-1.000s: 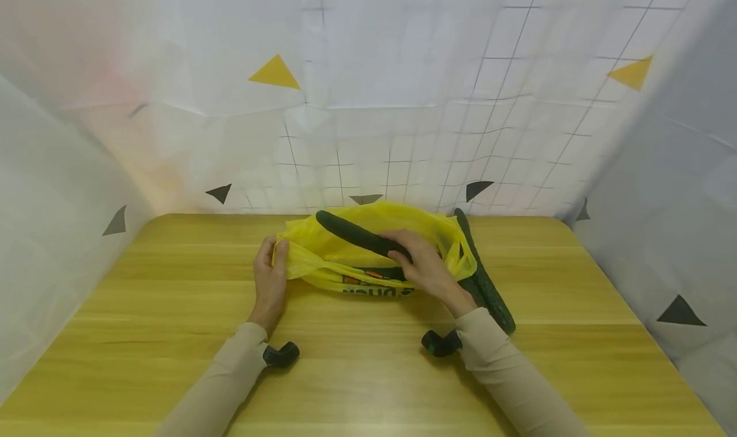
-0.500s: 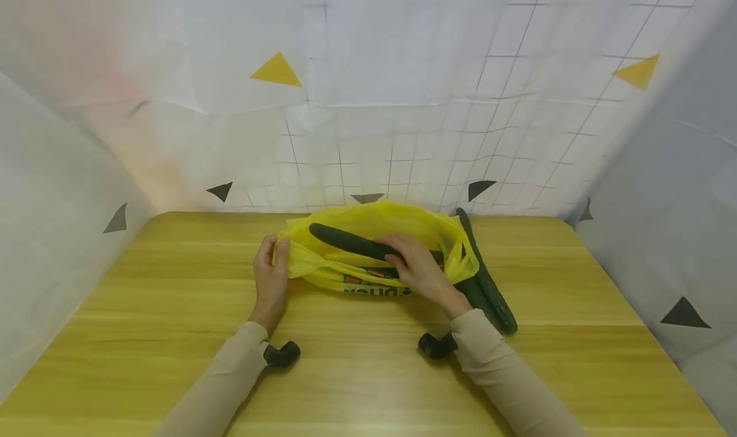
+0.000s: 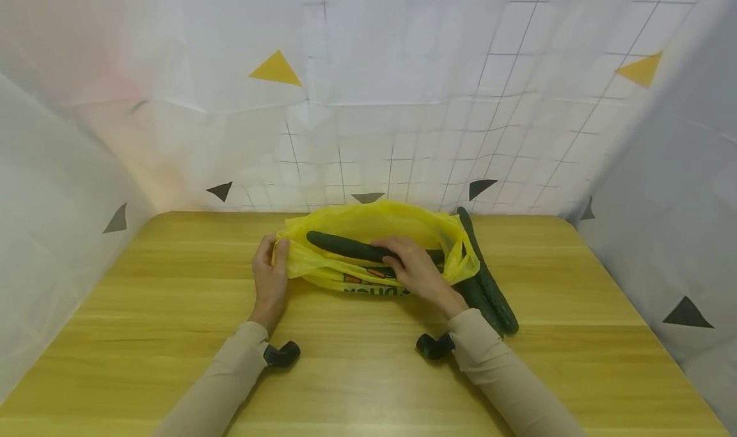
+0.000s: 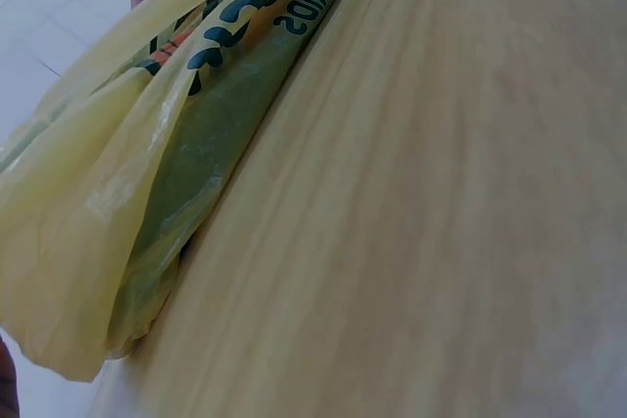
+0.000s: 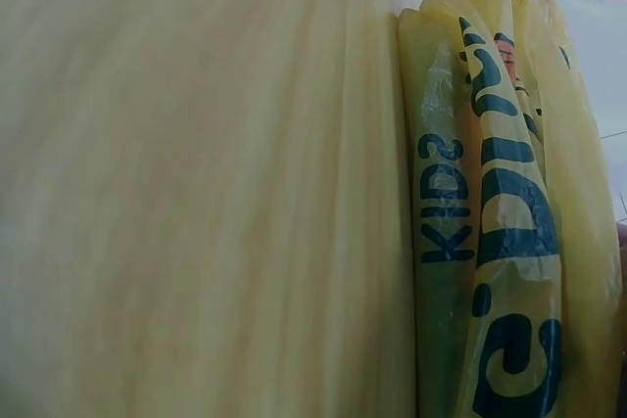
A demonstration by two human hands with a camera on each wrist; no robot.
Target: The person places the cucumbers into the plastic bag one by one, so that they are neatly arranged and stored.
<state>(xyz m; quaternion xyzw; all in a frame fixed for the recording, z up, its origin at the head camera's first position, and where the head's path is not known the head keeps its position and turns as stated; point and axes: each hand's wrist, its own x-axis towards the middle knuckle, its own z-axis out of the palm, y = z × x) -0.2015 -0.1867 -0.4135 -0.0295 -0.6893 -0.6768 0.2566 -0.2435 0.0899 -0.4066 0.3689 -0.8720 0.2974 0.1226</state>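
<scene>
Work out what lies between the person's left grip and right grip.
In the head view, part of the yellow bag and one end of a dark green cucumber lie between the left grip and the right grip.

From my seat, the head feed shows a wood-grained bench [image 3: 363,386] with rounded far corners, a soft sheen on its near middle. Behind it I see a white sheet wall [image 3: 380,47], creased across and partly ruled with thin grid lines [image 3: 503,54]. Two yellow triangles [image 3: 277,70] sit high on it, dark triangles [image 3: 482,189] lower. A pale left wall [image 3: 52,264] and greyer right wall [image 3: 656,200] flank the bench.
</scene>
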